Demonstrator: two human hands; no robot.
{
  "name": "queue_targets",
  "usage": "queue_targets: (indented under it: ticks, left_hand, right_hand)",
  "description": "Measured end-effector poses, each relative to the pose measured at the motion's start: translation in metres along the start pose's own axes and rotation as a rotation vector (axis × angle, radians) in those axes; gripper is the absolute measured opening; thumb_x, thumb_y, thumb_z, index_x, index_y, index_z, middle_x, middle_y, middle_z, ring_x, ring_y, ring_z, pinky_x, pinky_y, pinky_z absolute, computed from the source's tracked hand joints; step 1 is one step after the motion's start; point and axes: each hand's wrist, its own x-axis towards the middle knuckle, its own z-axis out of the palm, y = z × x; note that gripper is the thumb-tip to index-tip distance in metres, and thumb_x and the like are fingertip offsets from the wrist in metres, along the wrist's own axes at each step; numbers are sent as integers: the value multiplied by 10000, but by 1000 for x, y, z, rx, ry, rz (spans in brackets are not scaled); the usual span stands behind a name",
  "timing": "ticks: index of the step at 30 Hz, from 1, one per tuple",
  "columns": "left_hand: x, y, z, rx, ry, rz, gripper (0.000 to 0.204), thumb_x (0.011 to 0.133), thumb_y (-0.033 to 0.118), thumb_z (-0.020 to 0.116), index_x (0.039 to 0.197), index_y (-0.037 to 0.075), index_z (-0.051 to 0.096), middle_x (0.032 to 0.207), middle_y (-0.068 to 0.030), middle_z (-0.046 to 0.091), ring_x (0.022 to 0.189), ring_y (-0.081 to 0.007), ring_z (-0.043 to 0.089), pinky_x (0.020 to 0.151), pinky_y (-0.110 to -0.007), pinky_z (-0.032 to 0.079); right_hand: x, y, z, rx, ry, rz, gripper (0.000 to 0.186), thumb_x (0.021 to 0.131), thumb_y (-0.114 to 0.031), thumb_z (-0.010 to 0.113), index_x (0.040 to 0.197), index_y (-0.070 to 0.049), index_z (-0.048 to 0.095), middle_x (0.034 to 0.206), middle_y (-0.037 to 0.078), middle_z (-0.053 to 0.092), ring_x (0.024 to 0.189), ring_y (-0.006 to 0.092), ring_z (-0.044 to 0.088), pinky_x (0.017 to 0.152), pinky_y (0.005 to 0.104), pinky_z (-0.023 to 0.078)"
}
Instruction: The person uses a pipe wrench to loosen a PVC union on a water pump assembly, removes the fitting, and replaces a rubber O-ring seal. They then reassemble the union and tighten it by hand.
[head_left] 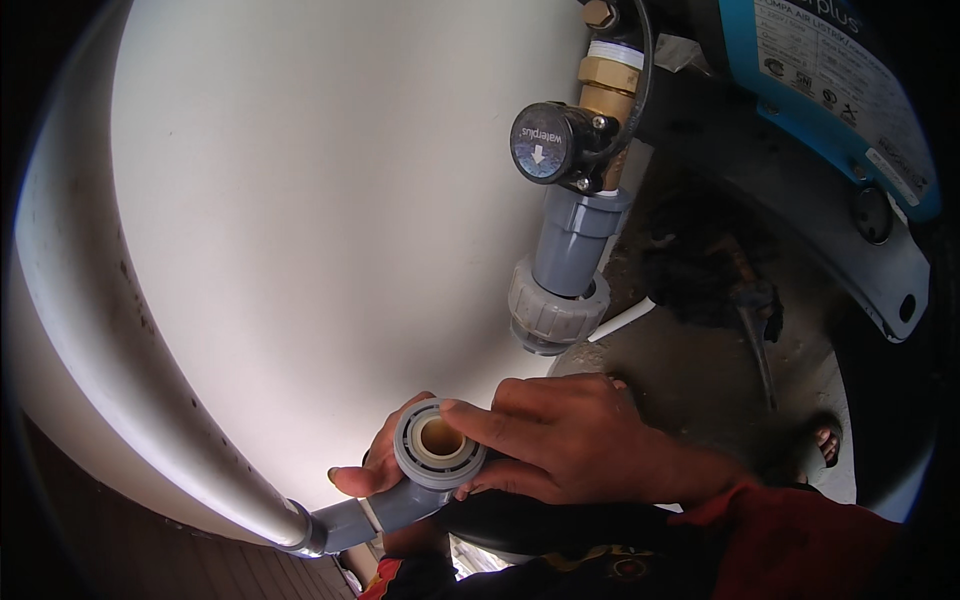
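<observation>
A grey PVC pipe elbow (408, 503) with a round, ringed open end (441, 443) faces up at the lower middle. My left hand (378, 462) is wrapped round it from behind, thumb out to the left; its other fingers are mostly hidden. From the right, my right hand (570, 430) grips the same fitting, its index fingertip on the top rim and the lower fingers against the side. Above hangs a grey union nut (558, 305) under a grey socket (575, 240), apart from the elbow.
A brass fitting (608, 85) with a black round switch (545, 143) tops the hanging pipe. A blue and black pump (840, 100) stands upper right. A white curved pipe (150, 380) joins the elbow beside a large pale tank (320, 220). A tool (755, 340) lies on the floor.
</observation>
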Motion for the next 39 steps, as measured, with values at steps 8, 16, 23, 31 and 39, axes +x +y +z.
queue_targets:
  ticks: [8, 16, 23, 31, 39]
  left_hand:
    - [-10, 8, 1, 78, 83, -141, 1134, 706, 798, 650, 1314, -124, 393, 919, -267, 666, 664, -299, 684, 549, -346, 578]
    - [-4, -1, 10, 0, 115, -86, 1105, 557, 874, 646, 1085, -86, 505, 863, -162, 653, 714, -158, 664, 622, -259, 559]
    - [-9, 5, 9, 137, 202, -56, 1076, 677, 794, 667, 1212, -126, 505, 856, -204, 677, 648, -212, 642, 543, -275, 513]
    - [-1, 3, 13, 57, 191, -191, 1046, 483, 869, 663, 986, -32, 501, 798, -123, 637, 640, -153, 627, 584, -255, 531]
    - [-1, 11, 26, 386, 418, -336, 1132, 372, 955, 561, 939, -22, 486, 758, -78, 602, 627, -132, 615, 573, -222, 513]
  right_hand:
    - [-4, 7, 2, 0, 66, -35, 476, 699, -333, 842, 1077, -85, 694, 675, 14, 528, 556, 139, 587, 484, 295, 464]
    - [-8, 8, 7, 107, 66, -37, 353, 691, -156, 815, 978, -92, 620, 759, 33, 539, 623, 200, 614, 512, 332, 494]
    - [-6, 10, 12, 390, 66, 14, 292, 743, -163, 832, 968, -106, 655, 752, 30, 646, 594, 185, 638, 498, 313, 468]
    - [-3, 9, 6, 555, -92, 137, 300, 793, -106, 793, 1057, -126, 652, 821, 56, 697, 649, 220, 686, 538, 328, 504]
    - [3, 5, -13, 276, -237, 109, 484, 788, -179, 791, 1246, -168, 635, 882, 107, 732, 767, 286, 726, 635, 369, 564]
